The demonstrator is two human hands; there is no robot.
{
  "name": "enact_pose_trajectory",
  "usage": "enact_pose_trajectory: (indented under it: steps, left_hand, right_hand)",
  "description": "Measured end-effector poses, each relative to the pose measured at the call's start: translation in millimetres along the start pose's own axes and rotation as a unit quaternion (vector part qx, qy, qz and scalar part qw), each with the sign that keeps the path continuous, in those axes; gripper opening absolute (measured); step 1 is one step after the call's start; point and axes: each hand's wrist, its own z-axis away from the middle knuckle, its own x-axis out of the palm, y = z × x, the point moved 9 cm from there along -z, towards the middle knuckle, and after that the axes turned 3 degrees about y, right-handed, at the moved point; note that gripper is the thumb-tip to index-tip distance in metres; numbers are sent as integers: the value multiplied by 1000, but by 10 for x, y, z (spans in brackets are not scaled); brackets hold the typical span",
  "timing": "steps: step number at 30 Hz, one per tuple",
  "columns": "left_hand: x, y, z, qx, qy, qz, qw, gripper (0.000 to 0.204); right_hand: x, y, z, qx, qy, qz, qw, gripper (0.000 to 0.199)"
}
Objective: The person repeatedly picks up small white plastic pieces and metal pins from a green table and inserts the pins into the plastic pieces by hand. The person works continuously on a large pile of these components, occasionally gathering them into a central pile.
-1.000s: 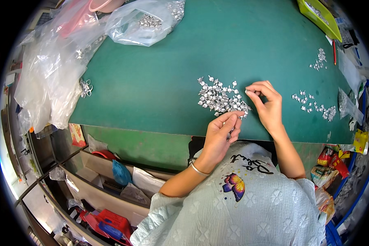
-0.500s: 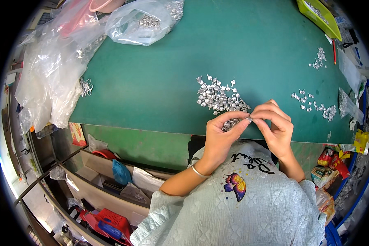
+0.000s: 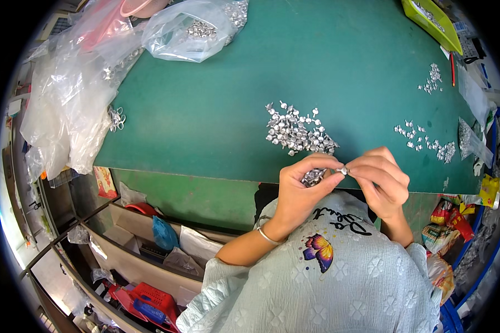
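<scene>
Small silver metal part (image 3: pixel 343 170) is pinched between the fingertips of both hands, held just off the near edge of the green table (image 3: pixel 216 100), above the lap. Part is judged light, rigid, smooth and prone to slip; best taken by its edges w/ thumb and forefinger tips, as is being done. Exact shape too small to tell.

Left hand (image 3: pixel 302 191): fingers curled closed, thumb and forefinger nipped on the part; several more silver pieces are cupped in the palm. Wrist is bent inward, bangle at wrist, forearm entering from lower centre.

Right hand (image 3: pixel 380 180): fingers bunched closed on the same part from the opp. side, knuckles up, wrist dropping toward the body.

Main pile of like parts (image 3: pixel 297 133) lies on the table just beyond the hands. Smaller scatter (image 3: pixel 425 141) is noted to the right, another (image 3: pixel 432 77) further back. Clear plastic bags (image 3: pixel 78 94) are heaped at left, one (image 3: pixel 192 28) holding more parts. Yellow-green tray (image 3: pixel 430 22) at far right corner.
</scene>
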Motion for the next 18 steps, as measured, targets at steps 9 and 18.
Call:
enact_pose_trajectory:
  steps: [9, 18]
  left_hand:
    - [-72, -287, 34, -157, 18, 124, 980, 7]
    - [-17, -461, 42, -213, -29, 310, 926, 13]
  right_hand:
    - [107, 144, -37, 39, -34, -70, 996, 18]
    - [611, 1017, -236, 73, -61, 144, 985, 14]
